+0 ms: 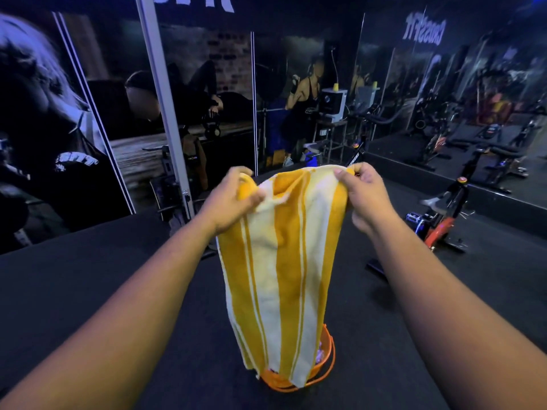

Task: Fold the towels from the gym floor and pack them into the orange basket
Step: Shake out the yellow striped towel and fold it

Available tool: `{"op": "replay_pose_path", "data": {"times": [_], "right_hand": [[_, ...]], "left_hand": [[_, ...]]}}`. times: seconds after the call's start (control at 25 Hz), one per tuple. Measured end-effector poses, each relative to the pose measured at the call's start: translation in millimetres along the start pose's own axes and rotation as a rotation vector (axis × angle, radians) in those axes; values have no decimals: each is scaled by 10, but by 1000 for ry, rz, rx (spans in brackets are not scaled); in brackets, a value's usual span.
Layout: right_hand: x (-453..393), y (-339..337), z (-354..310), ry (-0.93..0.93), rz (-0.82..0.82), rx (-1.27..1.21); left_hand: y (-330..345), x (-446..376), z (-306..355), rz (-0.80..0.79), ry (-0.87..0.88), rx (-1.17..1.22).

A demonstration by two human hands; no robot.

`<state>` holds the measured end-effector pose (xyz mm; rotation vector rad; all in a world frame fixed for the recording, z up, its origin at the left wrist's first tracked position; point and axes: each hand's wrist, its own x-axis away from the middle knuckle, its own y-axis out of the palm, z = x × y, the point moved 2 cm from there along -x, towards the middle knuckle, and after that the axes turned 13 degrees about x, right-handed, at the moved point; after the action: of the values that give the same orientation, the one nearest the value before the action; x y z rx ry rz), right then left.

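Nearest the camera, on the dark matte gym floor (pixel 88 306), sits the round orange plastic basket (pixel 328 362), its thin rim and handle showing past the hanging cloth; something pale lies inside, too hidden to name. In front of it hangs the yellow-and-white striped terry towel (pixel 281 261), soft and limp, its lower edge overlapping the basket's mouth from this view. Higher up, the left hand (pixel 229 199) pinches one top corner and the right hand (pixel 365 189) pinches the other, fingers curled round bunched cloth, the two hands close together so the top edge sags and creases between them. The step in hand looks like squaring the towel for a fold: it would go best if the hands draw apart until the top edge is taut and the stripes hang straight, then bring corner to corner evenly. Beyond stand a red-framed exercise bike (pixel 438 220), a grey metal post (pixel 165 99) and mirrored walls with wall-sized fitness prints
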<state>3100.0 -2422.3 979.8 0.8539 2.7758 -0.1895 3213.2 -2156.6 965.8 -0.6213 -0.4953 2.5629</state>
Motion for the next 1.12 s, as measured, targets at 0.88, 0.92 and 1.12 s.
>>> {"op": "replay_pose_path", "data": {"times": [0.88, 0.92, 1.12], "right_hand": [[536, 652, 559, 109, -132, -74], [471, 611, 528, 160, -79, -58], [314, 506, 581, 374, 28, 6]], "left_hand": [[985, 694, -456, -245, -395, 859], [1080, 913, -630, -286, -452, 843], [1227, 1235, -1019, -154, -377, 572]]}}
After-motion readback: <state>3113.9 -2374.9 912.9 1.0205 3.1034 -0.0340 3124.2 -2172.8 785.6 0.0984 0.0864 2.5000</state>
